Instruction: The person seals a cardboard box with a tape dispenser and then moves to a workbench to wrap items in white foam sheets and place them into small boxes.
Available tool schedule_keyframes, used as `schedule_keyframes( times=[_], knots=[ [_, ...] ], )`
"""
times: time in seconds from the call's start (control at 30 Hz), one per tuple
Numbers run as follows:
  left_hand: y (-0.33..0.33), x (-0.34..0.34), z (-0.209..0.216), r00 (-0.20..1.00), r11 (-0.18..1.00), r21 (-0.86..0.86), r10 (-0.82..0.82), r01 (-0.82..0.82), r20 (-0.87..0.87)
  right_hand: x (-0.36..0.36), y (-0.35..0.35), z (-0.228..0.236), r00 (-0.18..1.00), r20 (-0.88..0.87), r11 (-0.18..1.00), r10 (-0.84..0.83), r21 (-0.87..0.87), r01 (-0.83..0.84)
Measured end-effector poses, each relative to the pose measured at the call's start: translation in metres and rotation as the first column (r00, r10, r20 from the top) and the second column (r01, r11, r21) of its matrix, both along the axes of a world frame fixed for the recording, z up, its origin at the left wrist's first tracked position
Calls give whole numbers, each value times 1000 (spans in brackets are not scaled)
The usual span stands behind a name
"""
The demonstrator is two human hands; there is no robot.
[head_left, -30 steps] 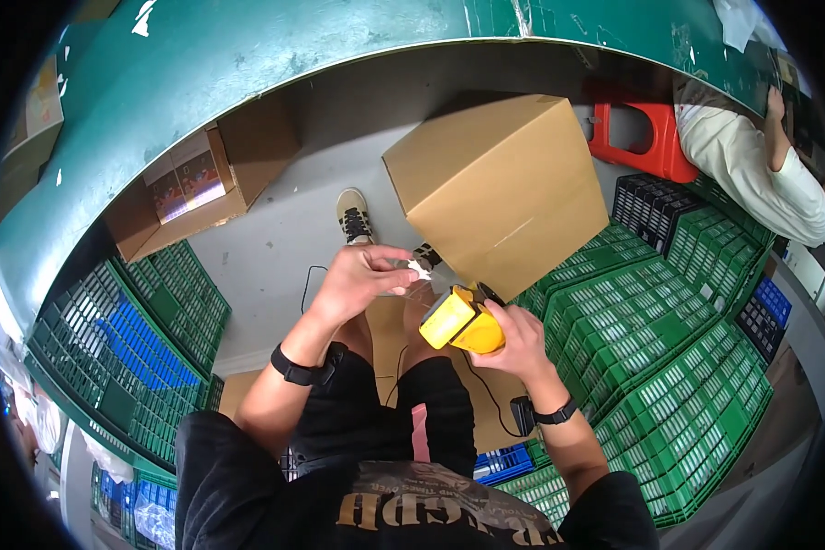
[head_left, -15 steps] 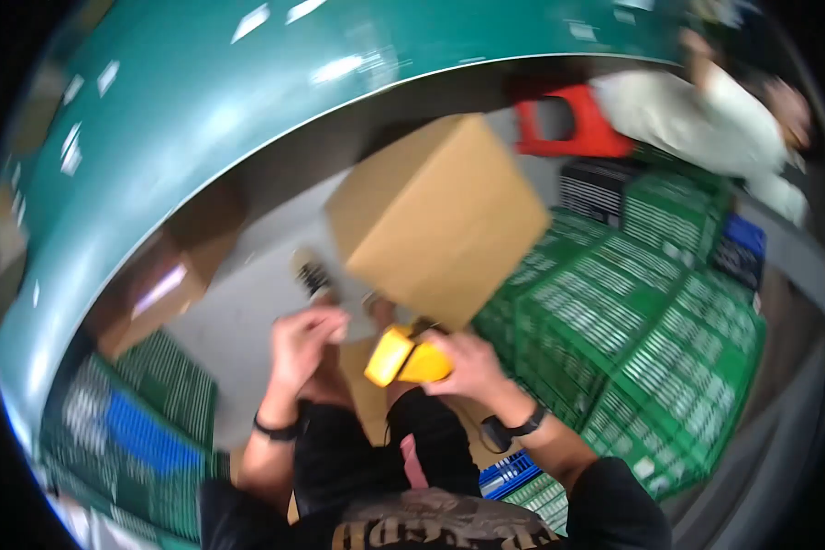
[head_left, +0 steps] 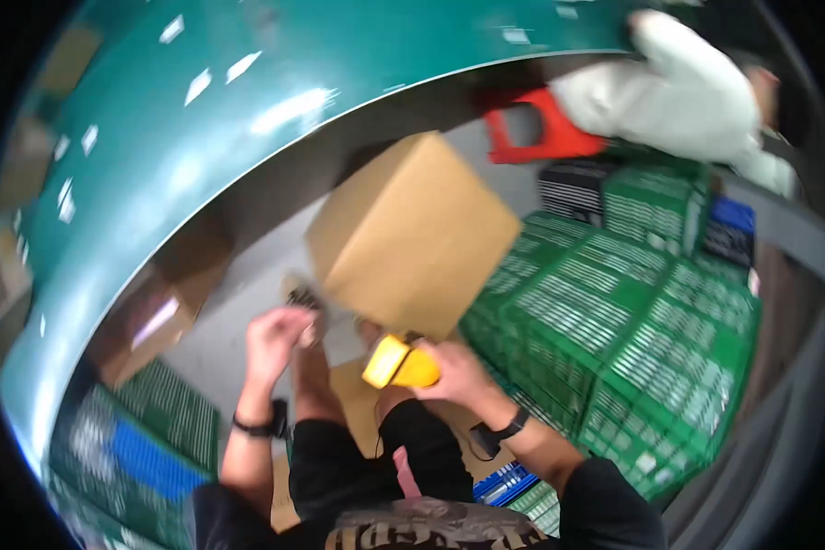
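Observation:
My right hand (head_left: 456, 371) grips a yellow hand-held tool (head_left: 401, 363) with a dark band across it, in front of my knees. Its exact kind I cannot make out. Further left, my left hand (head_left: 278, 341) hangs above my leg with its fingers drawn together. Whatever may be between those fingertips is blurred. Just beyond both hands stands a large, plain brown cardboard box (head_left: 422, 243), apart from the left hand and close to the yellow tool.
A green table (head_left: 247, 82) curves across the far side. Stacked green crates (head_left: 614, 312) fill the right, with a red stool (head_left: 545, 128) and a person in white (head_left: 678, 101) behind. At left sit a blue-and-green crate stack (head_left: 156, 449) and brown boxes (head_left: 160, 316).
The whole view has shifted, so box, stool and crates appear further left. My left hand has moved slightly left. My right hand still holds the yellow tool.

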State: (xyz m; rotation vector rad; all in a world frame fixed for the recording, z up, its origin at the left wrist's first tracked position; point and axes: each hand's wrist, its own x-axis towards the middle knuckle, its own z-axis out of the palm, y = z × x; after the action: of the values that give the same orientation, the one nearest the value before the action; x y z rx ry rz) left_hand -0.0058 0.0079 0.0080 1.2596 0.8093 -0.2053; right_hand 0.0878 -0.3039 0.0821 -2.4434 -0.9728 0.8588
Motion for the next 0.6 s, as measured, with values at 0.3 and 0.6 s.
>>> schedule_keyframes(
  times=[0.3, 0.6],
  knots=[
    [7, 3, -44, 997, 995, -85, 38, -43, -63, -16, -20, -31, 997, 49, 997, 57, 42, -59],
    [10, 22, -115, 989, 996, -44, -83, 78, -122, -22, 2, -64, 999, -18, 988, -39, -152, 36]
  ],
)
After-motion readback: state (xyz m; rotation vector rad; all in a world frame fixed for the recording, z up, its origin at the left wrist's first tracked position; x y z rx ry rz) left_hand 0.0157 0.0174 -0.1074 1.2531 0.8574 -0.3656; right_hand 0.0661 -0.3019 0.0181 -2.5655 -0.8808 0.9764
